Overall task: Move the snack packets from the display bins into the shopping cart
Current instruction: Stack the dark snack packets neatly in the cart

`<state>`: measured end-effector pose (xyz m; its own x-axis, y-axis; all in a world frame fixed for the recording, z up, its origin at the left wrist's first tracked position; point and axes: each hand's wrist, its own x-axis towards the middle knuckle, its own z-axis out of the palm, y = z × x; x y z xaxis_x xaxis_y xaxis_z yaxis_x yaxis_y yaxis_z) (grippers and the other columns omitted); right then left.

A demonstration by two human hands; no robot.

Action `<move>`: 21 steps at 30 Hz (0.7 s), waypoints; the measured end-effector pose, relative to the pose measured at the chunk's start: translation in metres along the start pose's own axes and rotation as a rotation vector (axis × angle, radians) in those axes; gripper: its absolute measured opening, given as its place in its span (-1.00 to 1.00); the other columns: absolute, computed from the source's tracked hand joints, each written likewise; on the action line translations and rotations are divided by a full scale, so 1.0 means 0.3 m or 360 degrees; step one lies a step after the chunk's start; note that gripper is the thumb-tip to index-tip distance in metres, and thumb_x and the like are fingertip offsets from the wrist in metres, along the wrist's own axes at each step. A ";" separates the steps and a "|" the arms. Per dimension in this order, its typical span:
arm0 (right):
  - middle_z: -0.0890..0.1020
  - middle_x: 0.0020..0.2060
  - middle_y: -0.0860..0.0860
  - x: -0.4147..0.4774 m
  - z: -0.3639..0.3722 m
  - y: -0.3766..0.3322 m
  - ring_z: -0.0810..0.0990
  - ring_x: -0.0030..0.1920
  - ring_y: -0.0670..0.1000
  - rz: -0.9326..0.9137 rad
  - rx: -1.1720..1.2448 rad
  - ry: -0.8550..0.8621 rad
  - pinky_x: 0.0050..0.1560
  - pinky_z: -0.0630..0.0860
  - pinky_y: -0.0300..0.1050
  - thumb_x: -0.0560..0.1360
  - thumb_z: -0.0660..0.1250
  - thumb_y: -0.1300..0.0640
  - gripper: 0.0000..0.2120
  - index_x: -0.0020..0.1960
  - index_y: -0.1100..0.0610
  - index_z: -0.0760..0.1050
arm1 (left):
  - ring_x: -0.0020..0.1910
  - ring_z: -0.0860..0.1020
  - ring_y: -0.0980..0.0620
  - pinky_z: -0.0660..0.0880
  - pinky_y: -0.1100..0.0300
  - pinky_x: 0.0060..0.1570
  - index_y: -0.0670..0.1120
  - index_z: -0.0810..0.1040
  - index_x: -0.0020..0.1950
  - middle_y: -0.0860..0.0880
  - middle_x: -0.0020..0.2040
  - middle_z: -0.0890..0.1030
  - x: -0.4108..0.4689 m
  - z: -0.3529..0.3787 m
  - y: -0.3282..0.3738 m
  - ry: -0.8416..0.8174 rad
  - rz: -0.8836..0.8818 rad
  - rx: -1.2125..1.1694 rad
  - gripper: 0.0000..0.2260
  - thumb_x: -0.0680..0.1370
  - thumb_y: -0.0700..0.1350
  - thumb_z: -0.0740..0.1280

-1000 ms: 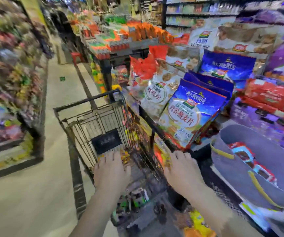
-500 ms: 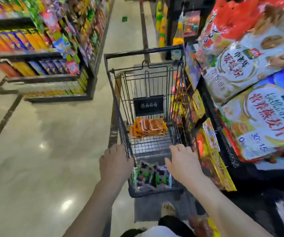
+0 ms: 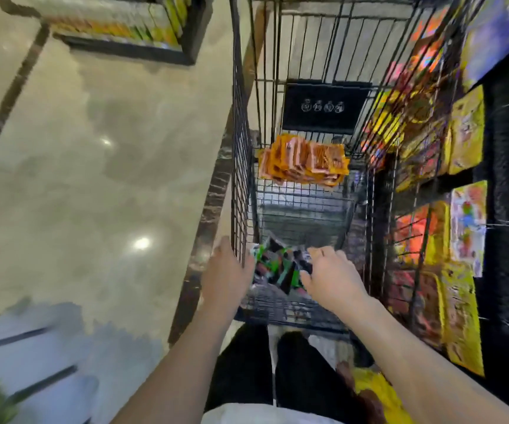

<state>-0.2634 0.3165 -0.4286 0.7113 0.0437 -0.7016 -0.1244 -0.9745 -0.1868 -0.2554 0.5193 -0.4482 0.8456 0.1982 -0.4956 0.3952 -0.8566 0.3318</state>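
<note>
Floor (image 3: pixel 78 166): polished pale stone tile, glossy, with ceiling-light reflections and a dark inlaid strip (image 3: pixel 8 96). Low black-framed shelf unit (image 3: pixel 143 29) at upper left, stocked with yellow and orange goods. Grey object (image 3: pixel 33 347) at lower left, blurred, possibly a bench.

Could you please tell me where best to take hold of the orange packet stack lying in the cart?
Probably from above, pinching across the orange packet stack's short sides: it lies flat and fanned on the shopping cart's wire floor, whose tall walls block a side approach.
</note>
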 end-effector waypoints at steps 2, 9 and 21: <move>0.38 0.46 0.16 0.086 0.049 0.003 0.35 0.43 0.24 -0.0013 0.0003 -0.0056 0.41 0.41 0.14 0.69 0.19 -0.08 -0.44 0.59 0.16 0.22 | 0.26 0.61 -0.23 0.57 -0.05 0.12 -0.18 0.28 0.58 -0.20 0.40 0.58 0.041 0.071 -0.024 0.0081 -0.0018 -0.0158 -0.43 0.69 0.10 0.33; 0.36 0.53 0.11 0.388 0.194 0.019 0.30 0.54 0.23 -0.0086 0.0213 -0.0148 0.48 0.36 0.22 0.62 0.36 -0.09 -0.34 0.63 0.02 0.19 | -0.35 0.47 0.11 0.41 0.14 -0.32 0.05 0.35 0.27 0.20 -0.25 0.45 0.109 0.207 -0.094 0.0357 -0.0005 -0.0278 -0.81 0.70 0.00 0.29; 0.54 0.22 -0.01 0.564 0.397 -0.059 0.43 0.30 0.12 -0.0184 0.0406 0.0049 0.30 0.36 0.12 0.51 0.49 -0.12 -0.44 0.45 -0.04 0.44 | -0.34 0.46 0.13 0.35 0.28 -0.38 0.04 0.42 0.22 0.21 -0.24 0.44 0.126 0.228 -0.120 0.0438 0.0081 -0.0267 -0.89 0.71 -0.05 0.28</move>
<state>-0.2232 0.3674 -0.6258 0.7510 0.1412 -0.6450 -0.2082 -0.8764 -0.4342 -0.2624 0.5249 -0.5339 0.9221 0.2979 -0.2471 0.3841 -0.7828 0.4896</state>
